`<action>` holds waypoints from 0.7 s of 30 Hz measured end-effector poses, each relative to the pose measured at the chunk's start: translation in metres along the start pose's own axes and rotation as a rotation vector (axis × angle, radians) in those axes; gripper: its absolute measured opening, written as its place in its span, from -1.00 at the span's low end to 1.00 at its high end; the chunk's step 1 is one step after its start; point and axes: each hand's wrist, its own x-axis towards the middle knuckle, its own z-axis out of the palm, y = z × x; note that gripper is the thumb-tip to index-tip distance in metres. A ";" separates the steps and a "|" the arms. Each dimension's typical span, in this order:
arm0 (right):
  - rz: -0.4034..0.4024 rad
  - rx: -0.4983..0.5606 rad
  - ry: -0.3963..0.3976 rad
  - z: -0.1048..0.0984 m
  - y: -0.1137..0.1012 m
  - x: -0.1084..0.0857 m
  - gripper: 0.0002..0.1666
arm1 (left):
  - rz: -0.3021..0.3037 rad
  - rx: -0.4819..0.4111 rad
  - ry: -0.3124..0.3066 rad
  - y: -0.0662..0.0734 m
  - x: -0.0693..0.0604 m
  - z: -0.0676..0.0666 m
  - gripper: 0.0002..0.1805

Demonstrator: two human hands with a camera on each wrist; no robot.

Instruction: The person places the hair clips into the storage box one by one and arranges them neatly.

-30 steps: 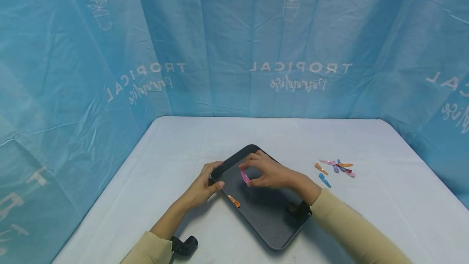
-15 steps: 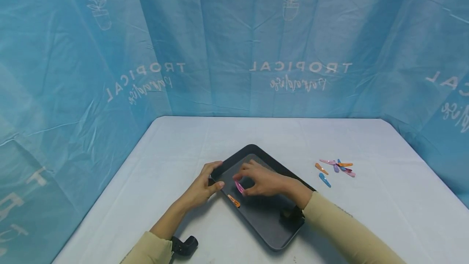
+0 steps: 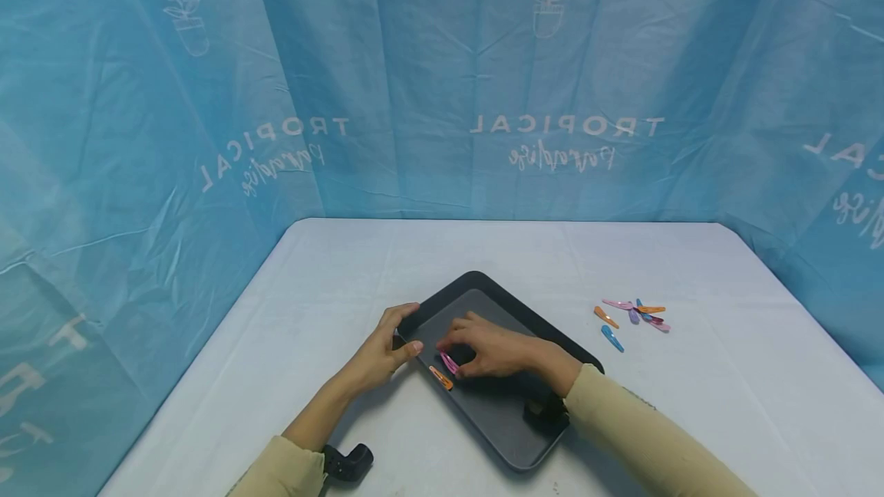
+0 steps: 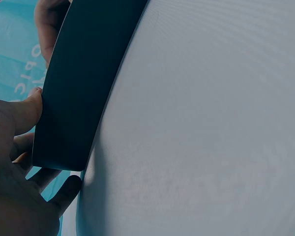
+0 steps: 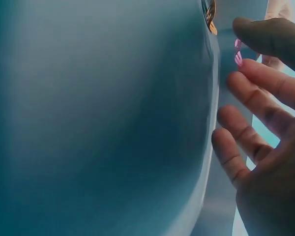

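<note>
The dark tray (image 3: 514, 413) lies at an angle on the table. Inside it, near its left wall, is an orange hair clip (image 3: 440, 378). My right hand (image 3: 493, 350) is low over the tray, pinching a pink hair clip (image 3: 449, 363) between thumb and forefinger beside the orange one. In the right wrist view the pink clip (image 5: 238, 53) stands between thumb and forefinger, the other fingers spread. My left hand (image 3: 380, 349) grips the tray's left corner, thumb on the rim; the left wrist view shows this hand (image 4: 19, 162) around the tray's wall (image 4: 83, 88).
Right of the tray, a loose cluster of coloured hair clips (image 3: 645, 313) lies on the white table (image 3: 691, 267), with an orange clip (image 3: 605, 317) and a blue clip (image 3: 611, 339) nearer the tray. A blue printed curtain (image 3: 428, 83) hangs behind and at the sides.
My right hand has moved left and toward the near side, lower into the tray, carrying the pink clip close to the orange one. The left hand and tray stay in place.
</note>
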 end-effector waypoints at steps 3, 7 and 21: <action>0.001 -0.015 -0.011 0.001 0.001 0.001 -0.48 | 0.011 0.005 0.003 0.000 0.000 0.000 -0.29; 0.000 -0.034 -0.023 0.003 0.001 0.002 -0.49 | 0.013 0.011 -0.001 0.000 0.000 0.000 -0.29; -0.009 -0.093 -0.025 0.006 0.002 0.002 -0.47 | -0.017 0.004 -0.015 0.001 0.000 -0.001 -0.29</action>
